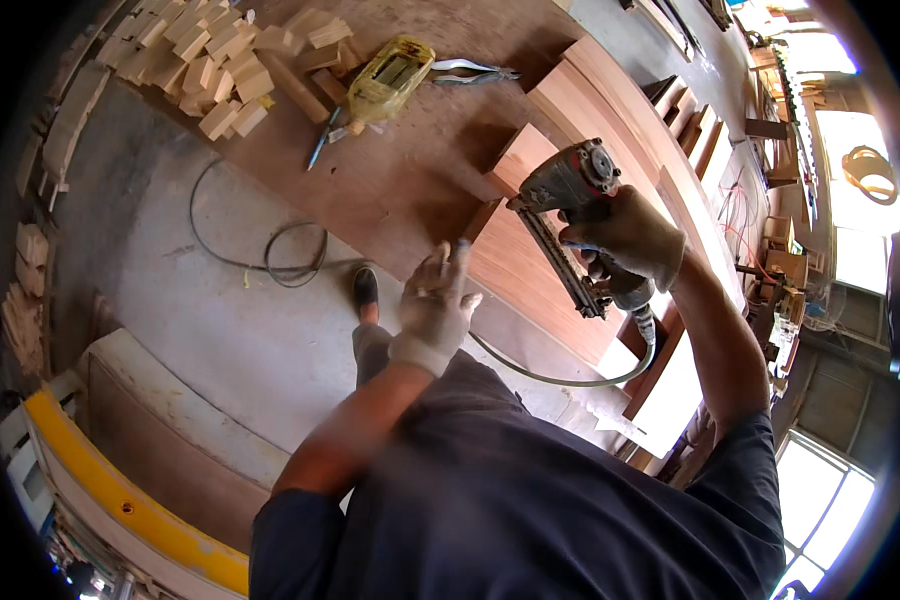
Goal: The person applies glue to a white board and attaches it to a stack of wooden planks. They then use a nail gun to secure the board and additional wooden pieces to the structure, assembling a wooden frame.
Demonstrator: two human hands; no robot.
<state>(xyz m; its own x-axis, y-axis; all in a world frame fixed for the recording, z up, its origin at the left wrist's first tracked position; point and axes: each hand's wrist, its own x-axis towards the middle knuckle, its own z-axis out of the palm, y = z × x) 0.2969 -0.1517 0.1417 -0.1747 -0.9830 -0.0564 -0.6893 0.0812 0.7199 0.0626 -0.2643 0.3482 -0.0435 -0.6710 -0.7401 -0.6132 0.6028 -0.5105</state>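
My right hand (638,238), in a pale work glove, is wrapped round the grip of a dark pneumatic nail gun (568,180). The gun is held above a reddish wooden panel (530,275), its long magazine slanting down toward the right. From its handle end a green air hose (570,381) loops down to the left. My left hand (436,310), also gloved, is in the air just left of the panel's edge. Its fingers are apart and nothing shows in them; the forearm is partly blurred.
A brown worktop (410,190) bears a pile of wood blocks (205,60), a cut-open yellow plastic jug (390,80), pincers (470,72) and a blue pen (320,145). More long boards (610,90) lie at the right. A dark hose (295,255) coils on the floor. A yellow-edged machine (130,490) stands lower left.
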